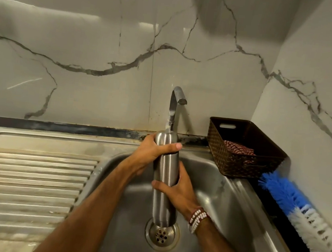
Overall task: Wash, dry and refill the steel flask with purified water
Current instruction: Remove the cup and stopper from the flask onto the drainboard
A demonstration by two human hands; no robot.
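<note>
The tall steel flask (pixel 166 167) is held upright over the steel sink basin (pixel 225 194), its top under the chrome tap (pixel 177 100). A thin stream of water runs from the tap onto the flask's top. My left hand (pixel 152 151) grips the flask near its upper end, thumb across the front. My right hand (pixel 178 189) wraps around the flask's middle from the right; a beaded bracelet sits on that wrist. The flask's lower end hangs just above the drain (pixel 162 234).
A ribbed steel draining board (pixel 26 182) lies left of the basin. A dark woven basket (pixel 243 149) with a red patterned cloth stands at the back right. A blue-and-white bottle brush (pixel 294 211) lies on the dark counter along the right wall.
</note>
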